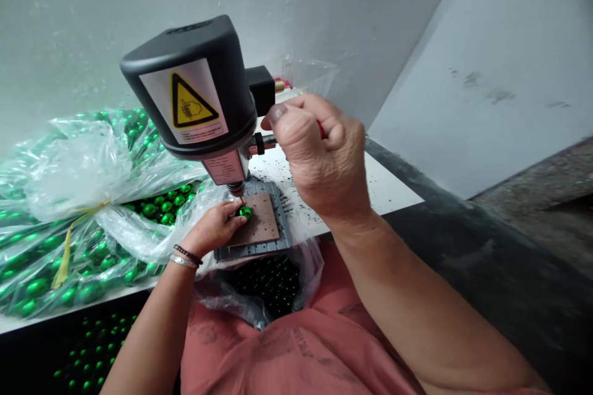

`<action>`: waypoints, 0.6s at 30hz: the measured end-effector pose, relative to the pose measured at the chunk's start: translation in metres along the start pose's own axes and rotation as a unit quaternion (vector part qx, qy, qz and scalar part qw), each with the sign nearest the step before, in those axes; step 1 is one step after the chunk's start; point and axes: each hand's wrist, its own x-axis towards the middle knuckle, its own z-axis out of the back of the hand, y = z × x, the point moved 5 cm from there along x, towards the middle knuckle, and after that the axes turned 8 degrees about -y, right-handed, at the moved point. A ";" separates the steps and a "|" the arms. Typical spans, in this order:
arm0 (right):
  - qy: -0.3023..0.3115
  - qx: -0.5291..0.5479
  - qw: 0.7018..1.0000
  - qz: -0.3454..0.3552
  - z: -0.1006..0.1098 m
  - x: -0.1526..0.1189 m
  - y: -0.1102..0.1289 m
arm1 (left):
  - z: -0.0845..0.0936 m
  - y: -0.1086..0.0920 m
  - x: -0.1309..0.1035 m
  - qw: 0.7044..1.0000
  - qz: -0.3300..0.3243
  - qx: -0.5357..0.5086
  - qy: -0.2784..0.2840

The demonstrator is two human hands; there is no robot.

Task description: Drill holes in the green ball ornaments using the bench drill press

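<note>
One green ball [245, 213] sits in the left grip [217, 225], between fingertips.

A pale wall [333, 6] meets a smudged one [500, 62] behind a white tabletop [389, 188] and dark floor [482, 278].

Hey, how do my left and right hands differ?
Your left hand holds a green ball on the brown board; your right hand is curled shut, higher up. The left wrist wears a silver bangle and dark beaded bracelet; the right wrist is bare. Both are ungloved.
</note>
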 end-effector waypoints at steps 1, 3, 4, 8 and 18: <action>0.002 -0.001 1.000 -0.003 0.000 0.000 0.000 | 0.000 -0.001 0.001 1.000 -0.006 0.008 0.003; 0.006 0.000 1.000 -0.005 0.000 0.000 0.000 | -0.002 -0.001 0.002 1.000 -0.012 0.017 0.001; 0.008 0.000 1.000 -0.004 0.000 0.000 0.000 | -0.003 0.000 0.002 1.000 -0.011 0.019 -0.001; 0.008 0.001 1.000 0.002 0.000 0.000 0.001 | -0.007 0.002 0.003 0.999 0.013 0.040 -0.021; 0.027 0.007 1.000 0.002 0.000 0.000 0.001 | -0.007 0.007 0.008 0.994 0.085 -0.073 0.005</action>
